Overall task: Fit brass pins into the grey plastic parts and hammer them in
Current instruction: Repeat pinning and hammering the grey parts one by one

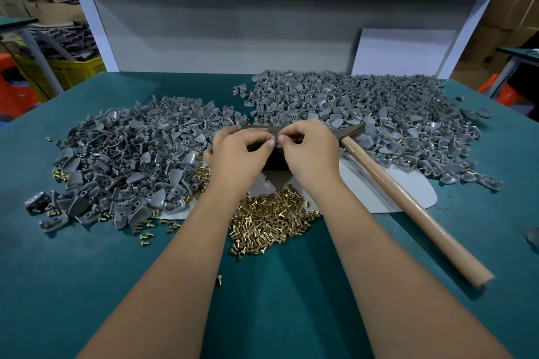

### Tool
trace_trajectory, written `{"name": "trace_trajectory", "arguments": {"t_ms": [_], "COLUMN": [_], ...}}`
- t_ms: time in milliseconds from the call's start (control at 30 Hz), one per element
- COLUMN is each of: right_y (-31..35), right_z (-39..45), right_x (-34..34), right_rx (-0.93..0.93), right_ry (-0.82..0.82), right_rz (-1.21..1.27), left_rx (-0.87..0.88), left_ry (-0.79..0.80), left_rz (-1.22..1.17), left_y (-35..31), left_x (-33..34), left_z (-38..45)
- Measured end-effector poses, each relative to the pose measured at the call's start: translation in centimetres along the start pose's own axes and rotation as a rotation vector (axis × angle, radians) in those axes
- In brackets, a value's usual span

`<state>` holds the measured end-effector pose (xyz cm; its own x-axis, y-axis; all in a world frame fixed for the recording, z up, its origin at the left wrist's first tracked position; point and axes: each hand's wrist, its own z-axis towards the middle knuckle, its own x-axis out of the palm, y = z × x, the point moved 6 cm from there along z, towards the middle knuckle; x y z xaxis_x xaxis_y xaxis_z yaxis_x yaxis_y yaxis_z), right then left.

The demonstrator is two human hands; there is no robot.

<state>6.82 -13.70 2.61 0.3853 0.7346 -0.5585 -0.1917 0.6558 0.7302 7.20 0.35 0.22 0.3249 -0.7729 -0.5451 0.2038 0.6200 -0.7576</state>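
A small grey plastic part (271, 141) is sitting at the centre of the scene, mostly hidden, and a loose heap of short, headed brass pins (269, 217) is lying at six o'clock from it. Two wide mounds of grey plastic parts are spreading at nine o'clock (128, 154) and at one o'clock (364, 114), while a hammer (408, 198) with a pale wooden handle is lying slanted toward four o'clock.

Teal bench mat (87, 285), plain; two heaps of grey plastic parts (125, 160), matt to slightly glossy; brass pins (268, 218) bright gold; hammer (408, 201) with pale wooden handle and dark head; white sheet (408, 192) beneath; yellow crate (78, 70) behind.
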Motion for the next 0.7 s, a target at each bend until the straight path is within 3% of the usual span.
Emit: {"name": "trace_trajectory", "arguments": {"t_ms": [400,700], "right_y": [1.1,0.6], "right_z": [0.2,0.7], "right_x": [0.2,0.2], "right_rx": [-0.213,-0.066], "right_ry": [-0.007,0.054], "right_rz": [-0.326,-0.24], "left_rx": [-0.005,-0.012], "left_ry": [0.006,-0.012], "left_rz": [-0.016,0.058], "left_y": [-0.1,0.1], "left_x": [0.1,0.4], "left_z": [0.1,0.1]}}
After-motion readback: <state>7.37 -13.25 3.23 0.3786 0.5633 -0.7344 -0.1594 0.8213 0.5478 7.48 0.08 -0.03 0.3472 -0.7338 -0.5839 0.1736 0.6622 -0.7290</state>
